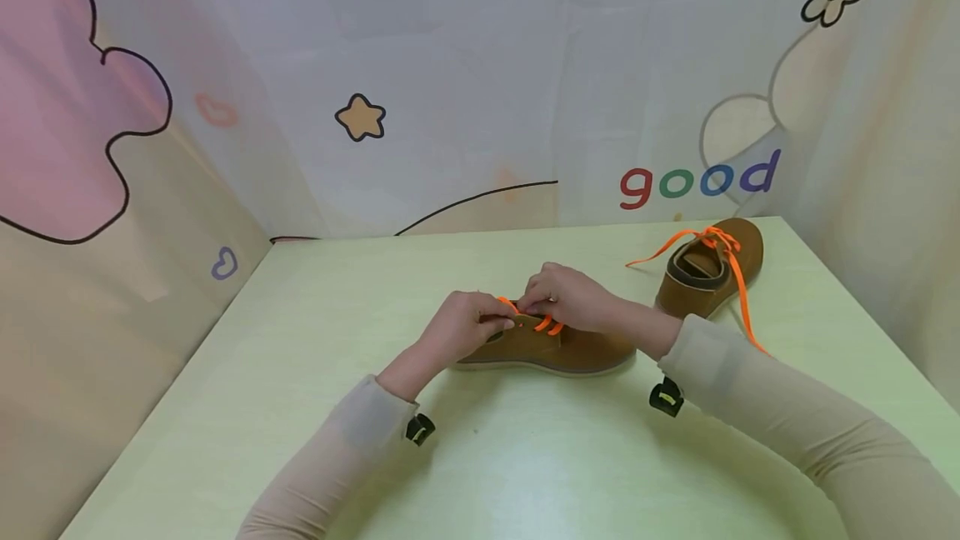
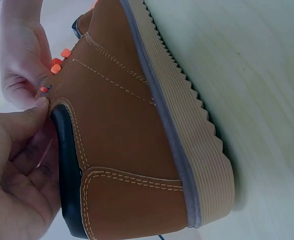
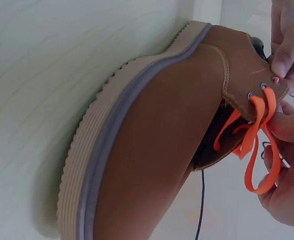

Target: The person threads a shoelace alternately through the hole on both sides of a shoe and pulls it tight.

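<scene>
A brown shoe [image 1: 596,348] with an orange shoelace [image 3: 258,107] stands on its sole, toe to the right in the head view. My left hand [image 1: 467,325] pinches the edge of its eyelet flap, thumb [image 2: 34,112] right beside the top eyelet. A short bit of orange lace shows in that eyelet. From the far side, my right hand [image 1: 573,297] holds the lace at the shoe's opening, its fingers curled. A loop of lace hangs by those fingers in the right wrist view. The flap partly hides both sets of fingertips.
Another brown shoe [image 1: 686,294] stands at the back right, its orange lace [image 1: 741,298] trailing loose on both sides. Both shoes are on a pale green table [image 1: 525,457]. A printed curtain [image 1: 465,90] hangs behind the table and along its sides.
</scene>
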The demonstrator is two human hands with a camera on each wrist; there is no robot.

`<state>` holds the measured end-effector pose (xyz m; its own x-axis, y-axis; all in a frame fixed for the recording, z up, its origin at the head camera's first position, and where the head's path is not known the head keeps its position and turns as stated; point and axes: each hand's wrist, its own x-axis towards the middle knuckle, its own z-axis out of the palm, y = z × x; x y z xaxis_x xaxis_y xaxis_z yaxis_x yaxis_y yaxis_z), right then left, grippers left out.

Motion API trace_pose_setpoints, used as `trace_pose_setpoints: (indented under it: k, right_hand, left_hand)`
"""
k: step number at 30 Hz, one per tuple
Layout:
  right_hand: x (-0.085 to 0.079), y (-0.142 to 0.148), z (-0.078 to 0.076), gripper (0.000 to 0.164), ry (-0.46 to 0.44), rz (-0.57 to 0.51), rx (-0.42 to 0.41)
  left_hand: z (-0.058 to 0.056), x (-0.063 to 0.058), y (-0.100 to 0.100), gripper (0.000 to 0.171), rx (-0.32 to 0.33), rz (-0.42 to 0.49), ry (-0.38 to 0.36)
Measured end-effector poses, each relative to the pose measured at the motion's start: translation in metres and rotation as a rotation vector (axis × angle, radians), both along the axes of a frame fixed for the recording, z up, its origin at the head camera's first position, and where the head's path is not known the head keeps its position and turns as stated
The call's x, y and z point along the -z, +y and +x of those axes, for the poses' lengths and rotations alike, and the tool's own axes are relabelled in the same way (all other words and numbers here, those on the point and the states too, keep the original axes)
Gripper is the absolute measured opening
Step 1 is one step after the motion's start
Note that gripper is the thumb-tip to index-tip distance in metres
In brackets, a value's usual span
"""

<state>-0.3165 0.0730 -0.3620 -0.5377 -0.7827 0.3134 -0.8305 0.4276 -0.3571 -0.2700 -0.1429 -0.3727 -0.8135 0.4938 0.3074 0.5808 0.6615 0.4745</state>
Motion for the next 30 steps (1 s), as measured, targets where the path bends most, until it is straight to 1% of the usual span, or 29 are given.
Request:
trace_pose_setpoints:
  k: [1, 2, 5, 6, 7, 8, 9, 11, 12, 13, 15, 16, 17, 20, 24, 27, 30]
  right_hand:
    - [0.001, -0.001, 0.001, 0.014, -0.020, -0.002, -0.006]
    - [0.001, -0.001, 0.001, 0.016, -0.061, 0.002, 0.001]
    - [0.003, 0.000, 0.006, 0.026, -0.225, 0.009, 0.038]
    - [0.004, 0.000, 0.007, 0.026, -0.262, 0.018, 0.050]
    - [0.005, 0.000, 0.008, 0.027, -0.277, 0.031, 0.059]
    - [0.006, -0.001, 0.010, 0.027, -0.277, 0.043, 0.067]
    - [0.006, -0.002, 0.012, 0.026, -0.246, 0.045, 0.057]
    - [0.008, -0.005, 0.015, 0.027, -0.134, 0.043, 0.032]
    - [0.009, -0.007, 0.016, 0.027, -0.057, 0.036, 0.033]
    - [0.010, -0.008, 0.016, 0.026, -0.002, 0.020, 0.037]
    - [0.010, -0.011, 0.017, 0.020, 0.088, -0.023, 0.044]
    - [0.009, -0.011, 0.018, 0.019, 0.108, -0.042, 0.047]
    - [0.007, -0.012, 0.018, 0.019, 0.110, -0.057, 0.055]
    - [-0.005, -0.012, 0.019, 0.019, 0.065, -0.136, 0.076]
    - [-0.032, -0.009, 0.023, 0.020, -0.033, -0.274, 0.130]
    - [-0.055, -0.006, 0.027, 0.019, -0.049, -0.387, 0.163]
    - [-0.071, -0.001, 0.034, 0.018, -0.055, -0.465, 0.188]
  left_hand:
    - [0.001, 0.000, 0.000, 0.013, -0.012, 0.002, -0.006]
    - [0.002, 0.000, 0.001, 0.013, -0.030, 0.001, -0.016]
    - [0.004, 0.002, 0.003, 0.012, -0.095, -0.020, -0.059]
    - [0.004, 0.002, 0.003, 0.013, -0.115, -0.032, -0.069]
    - [0.004, 0.003, 0.003, 0.014, -0.128, -0.039, -0.078]
    - [0.004, 0.003, 0.003, 0.015, -0.134, -0.042, -0.084]
    - [0.003, 0.003, 0.002, 0.015, -0.131, -0.039, -0.088]
    - [0.002, 0.003, 0.000, 0.015, -0.109, -0.028, -0.088]
    - [0.002, 0.003, -0.001, 0.016, -0.094, -0.022, -0.089]
    - [0.001, 0.003, -0.002, 0.016, -0.075, -0.016, -0.091]
    - [0.000, 0.002, -0.004, 0.017, -0.043, -0.018, -0.085]
    - [-0.001, 0.002, -0.005, 0.017, -0.031, -0.023, -0.076]
    - [-0.002, 0.002, -0.006, 0.017, -0.022, -0.027, -0.071]
    - [-0.003, 0.002, -0.006, 0.018, -0.013, -0.049, -0.048]
    - [-0.003, 0.001, -0.004, 0.019, -0.020, -0.067, -0.067]
    - [-0.002, 0.002, -0.002, 0.020, -0.038, -0.070, -0.088]
    - [-0.002, 0.003, -0.001, 0.020, -0.057, -0.074, -0.094]
